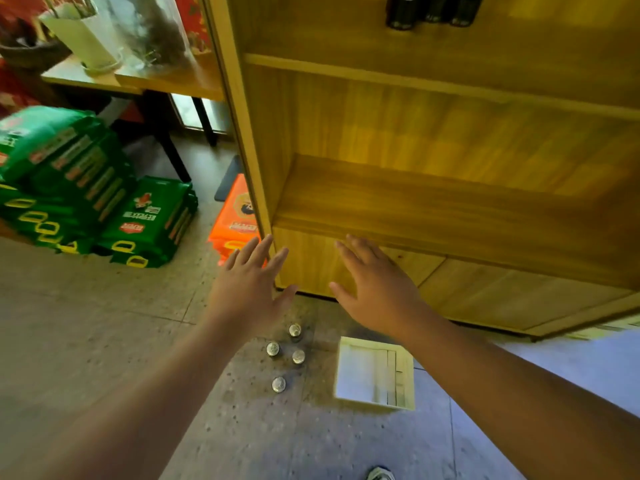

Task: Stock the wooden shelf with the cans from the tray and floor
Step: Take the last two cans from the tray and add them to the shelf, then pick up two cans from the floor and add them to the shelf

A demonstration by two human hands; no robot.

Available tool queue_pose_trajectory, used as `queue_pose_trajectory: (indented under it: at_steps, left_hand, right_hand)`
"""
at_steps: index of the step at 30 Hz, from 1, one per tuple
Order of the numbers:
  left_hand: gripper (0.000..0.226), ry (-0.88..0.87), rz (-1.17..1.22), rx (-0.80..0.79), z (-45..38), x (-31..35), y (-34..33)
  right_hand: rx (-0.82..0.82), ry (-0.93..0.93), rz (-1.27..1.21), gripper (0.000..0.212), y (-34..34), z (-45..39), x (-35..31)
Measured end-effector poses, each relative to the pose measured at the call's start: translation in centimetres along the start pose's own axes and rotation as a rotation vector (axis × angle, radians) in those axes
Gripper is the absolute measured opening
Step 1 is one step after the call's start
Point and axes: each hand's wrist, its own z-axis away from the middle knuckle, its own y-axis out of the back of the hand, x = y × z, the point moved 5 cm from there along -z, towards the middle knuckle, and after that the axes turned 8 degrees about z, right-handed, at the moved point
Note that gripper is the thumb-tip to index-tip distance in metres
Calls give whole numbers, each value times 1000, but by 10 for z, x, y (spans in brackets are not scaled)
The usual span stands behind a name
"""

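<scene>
Just in front of the wooden shelf [433, 202], both hands are stretched out with fingers straight and spread, grasping nothing. Left hand [250, 289] is level with the shelf's left front corner; right hand [375, 289] is before the base panel, below the front edge of the lowest open board. That board is bare, with wide room along its length. Dark cans [433, 10] stand on a higher board near the top edge of the view. Four cans [287, 356] stand upright on the floor [104, 341] in front of the shelf base, spaced apart from one another, silver tops showing. A pale tray [375, 372] sits on the floor just right of them. Green packs [86, 188] and orange packs [235, 216] are stacked left of the shelf.
</scene>
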Motion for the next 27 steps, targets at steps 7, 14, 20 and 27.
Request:
queue_pose_trajectory:
  at_steps: [7,14,20,27]
  left_hand:
    - [74,65,40,2,22,-43,-134]
    - [80,119,49,-1,36,-80,-275]
    - [78,152,29,43,38,-121,-392]
    - [78,182,42,32,34,-152,-511]
  right_hand:
    - [-59,53,0,74,-139,-14,-11]
    - [-72,104,38,76,-287,-28,-18]
    - [-37,113,3,76,-421,-47,-28]
    - [-110,116,-49,78,-544,-60,-33]
